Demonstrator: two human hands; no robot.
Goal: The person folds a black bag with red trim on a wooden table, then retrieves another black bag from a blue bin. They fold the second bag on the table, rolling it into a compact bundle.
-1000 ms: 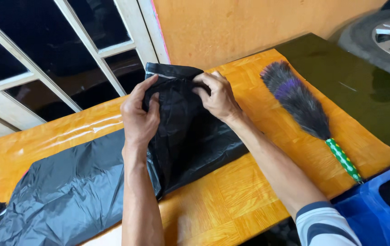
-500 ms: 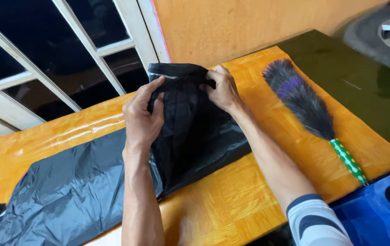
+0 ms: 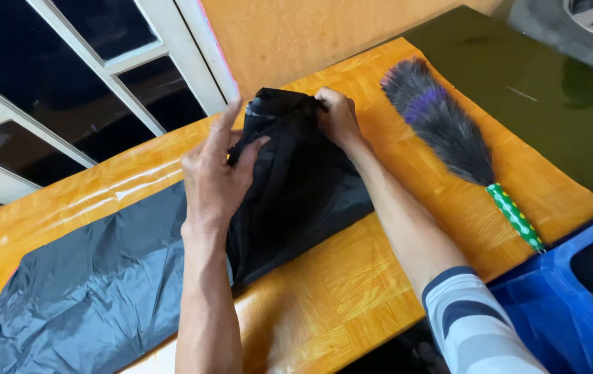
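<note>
The crumpled black plastic bag (image 3: 289,180) lies on the glossy orange wood-pattern table (image 3: 352,291), its upper end bunched near the far edge by the orange wall, its lower end overlapping a larger flat sheet of dark grey plastic (image 3: 81,291) spread toward the left. Compared with a moment ago, the bag's top edge is more gathered: the right hand (image 3: 336,114) has shifted from pressing flat on the plastic to pinching the top corner, fingers closed on the film. The left hand (image 3: 216,176) has lifted off the surface; its fingers are now spread and raised, only the thumb and fingertips touching the bag's left edge, so it is loose rather than clamped. The two hands stand apart, one at each side of the bag's upper end. This reads as a change from smoothing to working at the bag's mouth. To the right, well apart from the bag, a grey and purple feather duster with a green dotted handle (image 3: 449,135) lies untouched, and a blue plastic bin (image 3: 567,305) sits at the table's near corner.
</note>
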